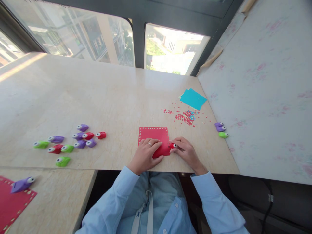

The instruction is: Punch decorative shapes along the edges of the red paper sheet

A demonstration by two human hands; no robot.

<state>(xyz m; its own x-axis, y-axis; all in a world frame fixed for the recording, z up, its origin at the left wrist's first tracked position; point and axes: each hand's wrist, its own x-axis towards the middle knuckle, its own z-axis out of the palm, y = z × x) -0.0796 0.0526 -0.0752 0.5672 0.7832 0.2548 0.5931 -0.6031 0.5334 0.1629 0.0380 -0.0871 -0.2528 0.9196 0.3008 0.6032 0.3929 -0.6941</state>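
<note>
The left hand [146,150] lies flat on the red paper [156,138] near the counter [97,97] front edge; the right hand [184,150] grip pinches a red punch [172,145] at the paper's right edge.

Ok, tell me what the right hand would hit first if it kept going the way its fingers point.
The right hand points left, fingers on a small red punch at the red paper edge. Going on, it would likely meet the left hand pressing that sheet, though depth is unclear.
</note>
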